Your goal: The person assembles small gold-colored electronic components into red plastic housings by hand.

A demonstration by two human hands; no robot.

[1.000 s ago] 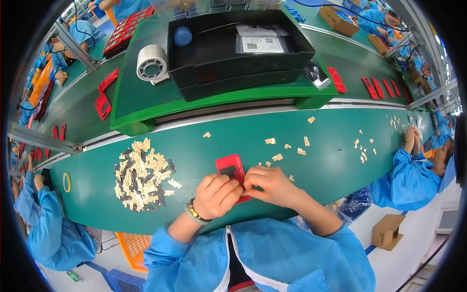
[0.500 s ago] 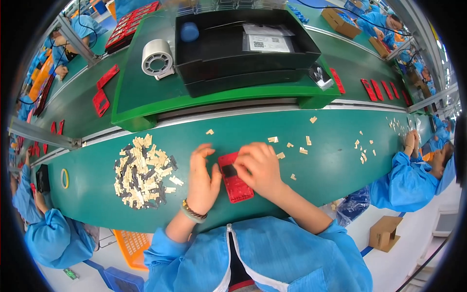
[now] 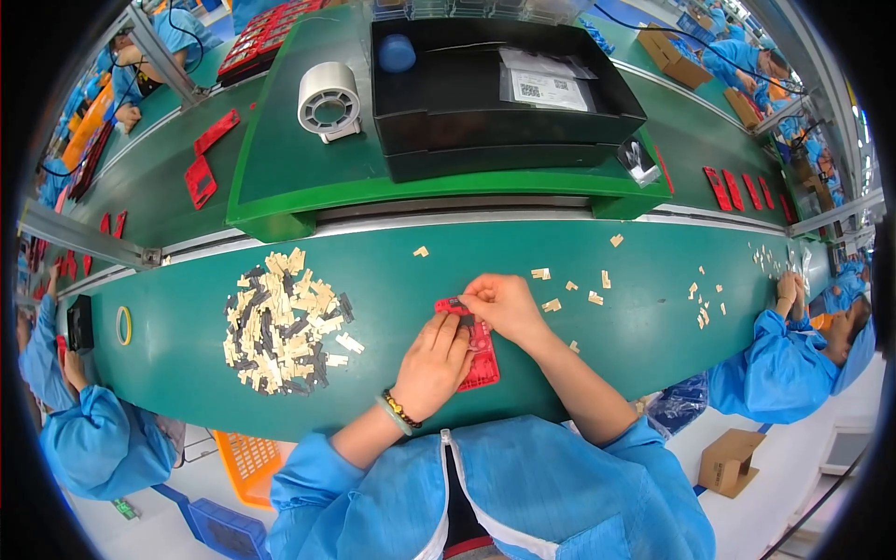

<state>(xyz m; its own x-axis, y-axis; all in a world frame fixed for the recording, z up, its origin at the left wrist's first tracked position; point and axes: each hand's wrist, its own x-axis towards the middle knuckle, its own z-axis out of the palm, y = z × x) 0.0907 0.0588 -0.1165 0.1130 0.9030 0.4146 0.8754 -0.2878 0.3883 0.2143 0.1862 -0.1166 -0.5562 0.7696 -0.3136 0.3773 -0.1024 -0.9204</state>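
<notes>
A red plastic housing (image 3: 483, 367) lies on the green bench in front of me, tilted slightly. My left hand (image 3: 434, 359) rests across its left side, fingers bent over the middle and gripping it. At the housing's far end, my right hand (image 3: 507, 306) has thumb and forefinger closed in a pinch; whatever sits between them is too small to make out. A dark patch shows at the housing's top by those fingertips. To the left is a heap of small beige and dark grey pieces (image 3: 280, 322). Several loose beige pieces (image 3: 552, 305) are scattered to the right.
Beyond the bench, a green-edged shelf (image 3: 448, 191) carries a black box (image 3: 504, 149) and a white tape roll (image 3: 329, 98). More red housings (image 3: 199, 180) lie on the far belt. A yellow ring (image 3: 124, 325) is at left. Co-workers in blue sit on both sides.
My left hand has come down onto the red housing, covering its middle. My right hand has shifted to its far end. The view has moved slightly.
</notes>
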